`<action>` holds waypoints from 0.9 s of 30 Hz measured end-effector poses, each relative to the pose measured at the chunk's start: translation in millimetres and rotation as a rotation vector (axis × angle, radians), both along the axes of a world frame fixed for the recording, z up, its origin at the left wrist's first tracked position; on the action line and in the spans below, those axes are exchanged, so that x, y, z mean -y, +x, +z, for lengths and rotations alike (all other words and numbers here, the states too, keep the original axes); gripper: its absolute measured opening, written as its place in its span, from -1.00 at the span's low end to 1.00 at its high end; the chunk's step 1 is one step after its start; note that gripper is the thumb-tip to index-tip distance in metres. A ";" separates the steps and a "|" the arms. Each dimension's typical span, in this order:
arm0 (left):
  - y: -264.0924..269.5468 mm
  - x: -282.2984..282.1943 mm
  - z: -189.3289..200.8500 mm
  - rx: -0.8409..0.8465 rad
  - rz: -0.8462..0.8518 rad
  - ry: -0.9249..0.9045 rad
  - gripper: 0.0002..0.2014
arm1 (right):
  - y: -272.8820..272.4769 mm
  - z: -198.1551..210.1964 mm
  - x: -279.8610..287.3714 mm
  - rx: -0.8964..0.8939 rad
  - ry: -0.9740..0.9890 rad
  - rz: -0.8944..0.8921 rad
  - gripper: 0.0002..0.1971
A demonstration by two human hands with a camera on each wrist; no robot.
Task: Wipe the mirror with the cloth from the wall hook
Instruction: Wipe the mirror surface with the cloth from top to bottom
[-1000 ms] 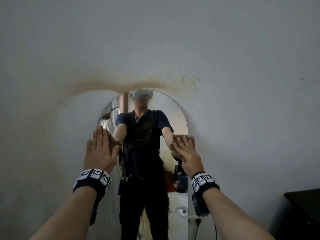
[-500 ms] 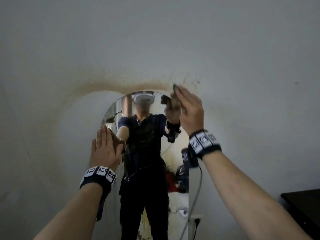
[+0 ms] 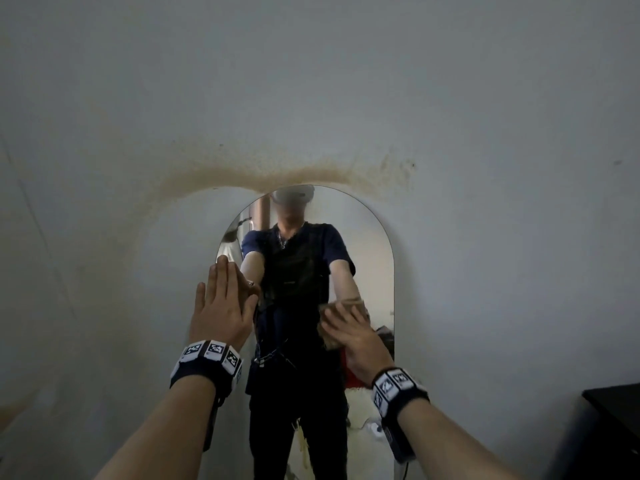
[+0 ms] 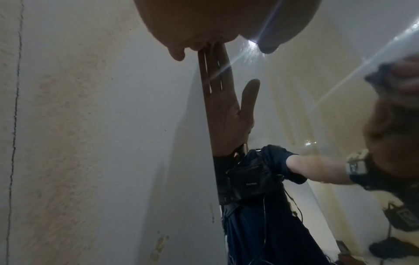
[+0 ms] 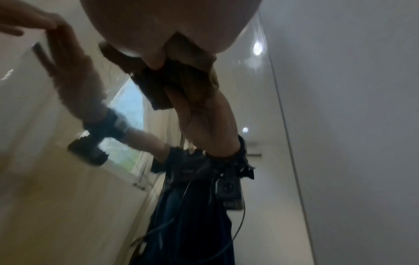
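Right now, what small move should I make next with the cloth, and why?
Probably slide the right hand downward, dragging the cloth along the mirror. The cloth is held against the glass on its right half, with bare glass below, and the left hand lies flat on the left edge, clear of it.

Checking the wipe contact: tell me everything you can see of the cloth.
The cloth is a tan-brown, soft-looking fabric pad, bunched into folds. The right hand holds it against the mirror, at mid-height near the right edge, fingers laid over it; its upper and left margins show past the fingertips. In the right wrist view it crumples under the palm.
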State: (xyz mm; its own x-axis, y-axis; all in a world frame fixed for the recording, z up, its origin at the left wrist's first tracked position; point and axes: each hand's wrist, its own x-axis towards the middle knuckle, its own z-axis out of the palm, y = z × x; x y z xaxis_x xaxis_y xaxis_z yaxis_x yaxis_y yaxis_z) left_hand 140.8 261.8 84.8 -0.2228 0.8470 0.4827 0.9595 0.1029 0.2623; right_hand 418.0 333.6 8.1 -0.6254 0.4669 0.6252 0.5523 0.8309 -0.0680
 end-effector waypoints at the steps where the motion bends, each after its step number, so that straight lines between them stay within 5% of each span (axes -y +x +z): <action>1: 1.0 -0.1 0.1 0.007 -0.006 0.004 -0.28 | 4.0 -8.2 5.4 0.018 -0.006 0.015 -0.29; 5: 6.4 -0.8 0.5 0.056 -0.007 0.020 -0.26 | 0.9 24.1 21.0 -0.210 -0.048 0.020 -0.44; 7: 7.5 0.2 0.7 0.073 -0.007 0.026 -0.26 | -7.3 73.6 19.6 -0.445 -0.040 0.001 -0.45; 10: 9.8 0.5 2.4 0.090 -0.024 0.018 -0.27 | -23.8 176.5 8.7 -0.680 0.245 -0.015 -0.57; 14: 6.0 1.1 2.4 0.078 -0.030 0.016 -0.25 | -58.3 261.4 -32.2 -0.490 0.267 -0.124 -0.49; 17: 5.5 1.2 1.5 0.080 -0.030 0.025 -0.24 | -73.6 211.1 -51.5 -0.225 0.199 -0.164 -0.34; 23: 0.8 -0.7 2.5 0.068 -0.044 -0.003 -0.28 | -54.9 46.8 -5.2 -0.072 0.043 -0.057 -0.27; 27: 1.3 2.5 6.0 0.066 -0.052 -0.010 -0.30 | -34.2 -18.2 14.2 0.038 -0.050 0.027 -0.29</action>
State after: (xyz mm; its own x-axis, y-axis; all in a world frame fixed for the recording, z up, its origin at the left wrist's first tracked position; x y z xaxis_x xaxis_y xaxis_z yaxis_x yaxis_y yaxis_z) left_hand 142.1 259.3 90.7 -0.2090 0.8629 0.4601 0.9443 0.0558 0.3243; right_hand 383.8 319.4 -10.0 -0.6611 0.4798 0.5768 0.5328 0.8415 -0.0893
